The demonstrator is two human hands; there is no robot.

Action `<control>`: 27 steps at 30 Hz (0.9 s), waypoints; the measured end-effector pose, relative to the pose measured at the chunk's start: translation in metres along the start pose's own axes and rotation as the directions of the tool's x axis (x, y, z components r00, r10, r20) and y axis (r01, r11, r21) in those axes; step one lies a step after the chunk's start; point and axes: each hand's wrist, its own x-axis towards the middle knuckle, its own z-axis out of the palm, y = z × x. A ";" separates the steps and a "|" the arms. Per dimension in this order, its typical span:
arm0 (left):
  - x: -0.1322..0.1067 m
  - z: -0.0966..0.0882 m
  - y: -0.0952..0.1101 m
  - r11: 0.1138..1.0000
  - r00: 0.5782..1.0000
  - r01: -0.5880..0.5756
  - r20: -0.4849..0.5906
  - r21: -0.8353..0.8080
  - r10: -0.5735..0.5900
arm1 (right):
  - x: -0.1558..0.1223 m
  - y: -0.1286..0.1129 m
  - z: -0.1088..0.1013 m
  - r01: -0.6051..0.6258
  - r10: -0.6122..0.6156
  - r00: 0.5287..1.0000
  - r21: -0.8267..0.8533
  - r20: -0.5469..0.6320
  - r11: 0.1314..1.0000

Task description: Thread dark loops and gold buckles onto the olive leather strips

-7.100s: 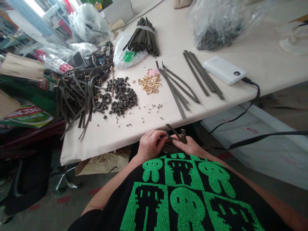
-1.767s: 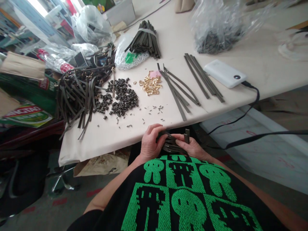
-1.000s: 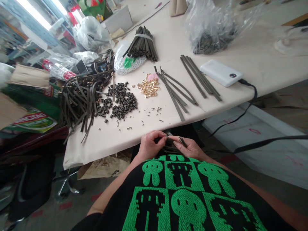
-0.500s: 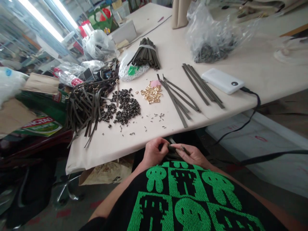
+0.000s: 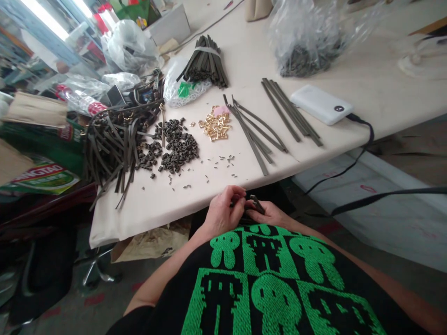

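Close to my body, just off the table's front edge, both hands are side by side. My right hand [image 5: 268, 212] is closed around a dark grey-green strap [image 5: 257, 203], whose end sticks up past the fingers. My left hand [image 5: 226, 209] is curled with thumb and fingers pinched together; what lies in the pinch is too small or hidden to make out. On the table beyond lie more loose straps [image 5: 252, 139], gold-coloured buckles [image 5: 218, 126], a pile of small dark loops [image 5: 179, 146] and scattered tiny metal bits [image 5: 223, 160].
A white power bank [image 5: 321, 104] with a black cable lies on the right of the table [image 5: 167, 204]. Behind are a tied strap bundle [image 5: 206, 63] and a clear plastic bag [image 5: 307, 46] of dark pieces. Many finished-looking straps [image 5: 113, 146] hang over the left edge.
My left hand has risen slightly and drawn away from the right. The strap end in my right hand now points more upward. The whole view has shifted a little.
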 end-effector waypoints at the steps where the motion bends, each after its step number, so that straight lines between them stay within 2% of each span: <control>1: 0.001 0.001 0.001 1.000 0.999 0.003 0.034 0.028 -0.004 | 0.000 0.000 0.000 -0.008 0.008 1.000 0.023 0.006 1.000; 6: 0.007 -0.001 0.003 0.986 0.989 -0.055 0.144 0.160 0.032 | 0.001 0.003 0.000 -0.019 0.019 1.000 0.011 0.017 1.000; 9: 0.009 0.002 0.000 0.987 0.983 -0.057 0.182 0.153 0.029 | 0.004 0.008 0.001 -0.022 0.023 1.000 -0.022 0.018 1.000; 12: 0.009 0.009 -0.004 0.999 0.975 0.047 0.217 0.023 -0.051 | 0.005 0.010 0.000 -0.042 0.043 0.999 -0.041 0.021 0.998; 15: 0.006 0.014 -0.009 0.971 0.973 0.190 0.160 -0.147 -0.167 | 0.003 0.007 0.000 -0.074 0.076 0.997 -0.061 0.029 0.995; 19: 0.000 0.016 -0.016 0.819 0.922 0.375 0.080 -0.435 -0.380 | -0.006 -0.002 -0.002 -0.097 0.101 0.994 -0.083 0.044 0.992; 22: -0.003 0.014 -0.019 0.757 0.895 0.408 0.061 -0.511 -0.441 | -0.010 -0.003 -0.004 -0.077 0.083 0.996 -0.145 0.035 0.986; 27: -0.006 0.014 -0.026 0.710 0.891 0.414 0.095 -0.569 -0.443 | -0.010 0.006 -0.007 -0.029 0.030 1.000 -0.225 -0.002 0.974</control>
